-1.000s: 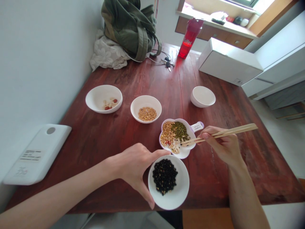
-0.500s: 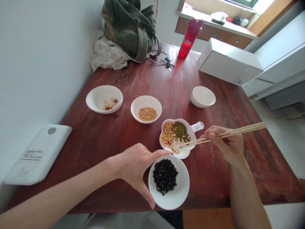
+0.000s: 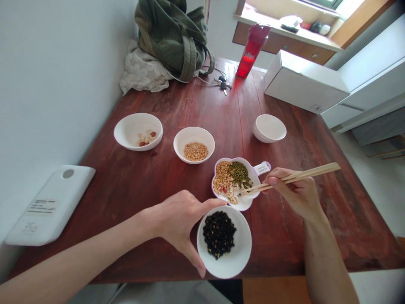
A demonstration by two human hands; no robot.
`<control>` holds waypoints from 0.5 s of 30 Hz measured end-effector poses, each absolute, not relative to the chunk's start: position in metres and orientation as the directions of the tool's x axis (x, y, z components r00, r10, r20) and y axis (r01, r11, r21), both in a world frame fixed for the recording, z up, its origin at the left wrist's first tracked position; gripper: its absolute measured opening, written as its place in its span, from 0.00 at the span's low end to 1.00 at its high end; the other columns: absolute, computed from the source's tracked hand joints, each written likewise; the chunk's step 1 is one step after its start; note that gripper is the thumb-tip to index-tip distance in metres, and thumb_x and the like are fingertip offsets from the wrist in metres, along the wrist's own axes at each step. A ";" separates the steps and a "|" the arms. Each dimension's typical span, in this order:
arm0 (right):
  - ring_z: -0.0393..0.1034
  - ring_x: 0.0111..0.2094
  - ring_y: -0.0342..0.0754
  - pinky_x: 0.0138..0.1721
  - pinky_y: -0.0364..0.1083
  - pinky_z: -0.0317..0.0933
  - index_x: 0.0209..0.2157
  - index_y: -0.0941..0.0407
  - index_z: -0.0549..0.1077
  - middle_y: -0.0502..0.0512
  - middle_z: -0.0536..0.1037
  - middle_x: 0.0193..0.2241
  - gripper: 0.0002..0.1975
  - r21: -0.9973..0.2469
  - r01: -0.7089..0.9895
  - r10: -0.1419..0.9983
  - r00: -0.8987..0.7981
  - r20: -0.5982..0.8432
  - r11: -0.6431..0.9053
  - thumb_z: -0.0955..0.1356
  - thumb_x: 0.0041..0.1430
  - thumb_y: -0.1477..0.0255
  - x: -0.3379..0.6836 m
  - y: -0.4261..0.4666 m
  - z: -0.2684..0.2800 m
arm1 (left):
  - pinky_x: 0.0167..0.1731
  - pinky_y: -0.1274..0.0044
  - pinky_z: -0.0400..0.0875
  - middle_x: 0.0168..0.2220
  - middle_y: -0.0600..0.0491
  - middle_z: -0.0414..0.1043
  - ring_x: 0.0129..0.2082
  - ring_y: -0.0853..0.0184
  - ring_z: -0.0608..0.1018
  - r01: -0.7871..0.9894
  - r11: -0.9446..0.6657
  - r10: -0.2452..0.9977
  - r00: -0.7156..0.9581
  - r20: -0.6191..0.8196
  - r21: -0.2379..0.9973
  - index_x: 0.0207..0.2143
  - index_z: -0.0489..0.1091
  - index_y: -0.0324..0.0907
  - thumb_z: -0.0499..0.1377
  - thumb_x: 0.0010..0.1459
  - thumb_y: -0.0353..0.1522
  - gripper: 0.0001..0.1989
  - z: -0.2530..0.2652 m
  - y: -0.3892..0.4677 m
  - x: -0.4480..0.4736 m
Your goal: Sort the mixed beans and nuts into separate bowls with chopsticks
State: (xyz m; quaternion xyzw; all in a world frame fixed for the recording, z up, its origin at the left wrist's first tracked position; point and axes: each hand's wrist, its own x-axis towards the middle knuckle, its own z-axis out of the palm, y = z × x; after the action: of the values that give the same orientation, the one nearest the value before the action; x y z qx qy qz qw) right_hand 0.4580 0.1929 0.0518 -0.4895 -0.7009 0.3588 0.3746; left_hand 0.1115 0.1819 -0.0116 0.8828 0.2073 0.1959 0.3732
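My left hand (image 3: 182, 226) grips the left rim of a white bowl (image 3: 242, 253) between thumb and fingers. Black beans (image 3: 219, 234) lie in it. Just beyond stands a white, purple-edged, flower-shaped dish (image 3: 245, 204) with a short handle (image 3: 262, 168). Yellow soybeans (image 3: 223, 176), green mung beans (image 3: 238, 174) and pale seed pieces (image 3: 234, 194) with a few reddish bits share this dish. A pair of chopsticks (image 3: 305, 173) is held in my right hand (image 3: 294, 192). Their tips reach into the dish at the pale pieces, close to a small dark bean.
Farther back are a bowl with soybeans (image 3: 179, 145), a bowl with pale and red pieces (image 3: 122, 131) and a white bowl (image 3: 270, 128). A kitchen scale (image 3: 52, 202) lies at left. Keys (image 3: 223, 86), a red bottle (image 3: 251, 52), a white box (image 3: 305, 82) and a green bag (image 3: 171, 40) stand behind.
My right hand and the chopsticks have shifted slightly left, with the tips still in the dish. A small dark bean now shows by the tips. My left hand and its bowl stay put.
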 end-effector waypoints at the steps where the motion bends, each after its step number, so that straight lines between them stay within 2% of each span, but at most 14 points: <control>1: 0.81 0.31 0.47 0.32 0.42 0.74 0.33 0.52 0.86 0.52 0.85 0.30 0.12 -0.870 0.416 0.955 -0.240 0.174 0.263 0.73 0.73 0.68 0.458 0.193 0.052 | 0.33 0.70 0.73 0.39 0.50 0.88 0.26 0.54 0.86 0.220 -0.633 0.512 0.838 0.189 0.742 0.72 0.60 0.47 0.69 0.39 0.73 0.66 -0.012 0.182 0.111; 8: 0.81 0.31 0.46 0.31 0.41 0.74 0.34 0.51 0.86 0.52 0.85 0.30 0.11 -0.878 0.402 0.953 -0.252 0.166 0.259 0.73 0.73 0.69 0.454 0.192 0.051 | 0.33 0.70 0.74 0.39 0.50 0.88 0.26 0.53 0.86 0.230 -0.626 0.513 0.841 0.171 0.745 0.72 0.60 0.47 0.71 0.36 0.72 0.68 -0.011 0.182 0.112; 15: 0.81 0.31 0.46 0.31 0.41 0.75 0.34 0.51 0.86 0.51 0.85 0.30 0.11 -0.871 0.405 0.946 -0.270 0.178 0.280 0.72 0.73 0.69 0.453 0.192 0.053 | 0.34 0.71 0.73 0.40 0.50 0.88 0.27 0.54 0.86 0.226 -0.625 0.508 0.844 0.170 0.747 0.72 0.60 0.47 0.71 0.39 0.71 0.66 -0.013 0.182 0.112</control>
State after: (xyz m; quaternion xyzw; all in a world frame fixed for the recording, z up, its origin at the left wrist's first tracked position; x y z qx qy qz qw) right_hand 0.4526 0.1920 0.0532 -0.4766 -0.7087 0.3647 0.3710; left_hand 0.1116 0.1821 -0.0133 0.8821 0.2082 0.1858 0.3795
